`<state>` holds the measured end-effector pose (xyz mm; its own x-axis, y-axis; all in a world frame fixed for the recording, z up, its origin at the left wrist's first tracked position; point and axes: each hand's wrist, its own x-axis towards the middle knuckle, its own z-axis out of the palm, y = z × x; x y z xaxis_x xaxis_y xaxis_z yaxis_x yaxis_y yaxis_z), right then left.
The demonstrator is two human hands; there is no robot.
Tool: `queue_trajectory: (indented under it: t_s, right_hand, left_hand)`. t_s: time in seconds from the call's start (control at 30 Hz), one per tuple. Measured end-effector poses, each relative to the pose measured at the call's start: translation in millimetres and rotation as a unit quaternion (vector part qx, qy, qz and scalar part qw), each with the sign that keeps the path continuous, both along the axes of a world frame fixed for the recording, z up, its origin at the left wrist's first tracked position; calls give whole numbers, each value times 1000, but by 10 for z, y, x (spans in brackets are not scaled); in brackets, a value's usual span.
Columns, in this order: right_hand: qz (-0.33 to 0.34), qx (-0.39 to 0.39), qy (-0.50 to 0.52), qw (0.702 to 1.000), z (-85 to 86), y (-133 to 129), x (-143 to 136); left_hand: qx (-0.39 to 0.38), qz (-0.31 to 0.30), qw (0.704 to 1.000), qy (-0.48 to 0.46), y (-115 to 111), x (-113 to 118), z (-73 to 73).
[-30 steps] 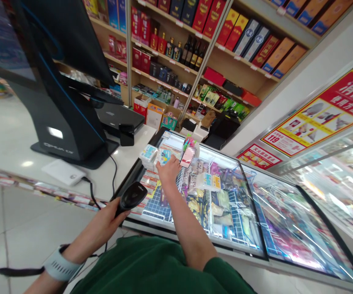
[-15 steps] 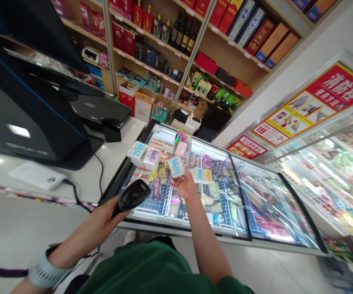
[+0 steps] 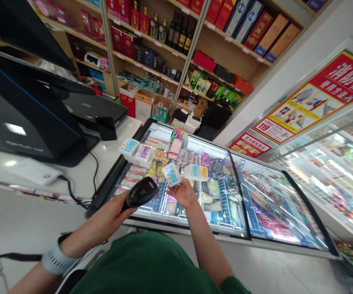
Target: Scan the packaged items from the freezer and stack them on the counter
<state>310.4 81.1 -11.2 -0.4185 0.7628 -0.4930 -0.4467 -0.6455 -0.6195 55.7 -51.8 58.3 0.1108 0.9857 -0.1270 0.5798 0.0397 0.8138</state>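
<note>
Right hand [image 3: 183, 193]: clamped by the fingertips on the near edge of the blue-labelled box [image 3: 171, 174]; turned partly palm-up
Blue-labelled box: just beyond the right fingertips, toward the scanner side; held at a slant, seemingly raised over the freezer [image 3: 228, 235]
Left hand [image 3: 118, 207]: wrapped around the handle of the black scanner [image 3: 142, 192]
Scanner gap: near the blue-labelled box but not touching; a strip of background visible between
Box grip: best kept light and at the edge, leaving the label uncovered; likely to slip if tilted further
Scanner aim: best pointed squarely at the printed code; not visible from here, perhaps on a hidden face; turn the box slowly rather than crowd it against the scanner
Paired boxes [image 3: 196, 172]: just beside the held one, on the freezer; steer clear to avoid a knock
</note>
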Motion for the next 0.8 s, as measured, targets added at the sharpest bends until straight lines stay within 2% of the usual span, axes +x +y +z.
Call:
queue_trajectory:
  t_s: [0.27,0.6,0.7,0.8]
  right_hand:
    - [50,14,14,999,-91,-32,92]
    - [69,-6,26,997,-186,-115,335]
    - [57,-1,18,998,-251,-126,431]
    - [-8,76,-39,996,-344,-80,587]
  left_hand:
    - [21,12,1000,12,-111,270,-55]
    - [33,18,999,23,-136,659,-26]
    - [40,28,999,19,-144,722,-44]
    - [31,44,998,19,-164,724,-78]
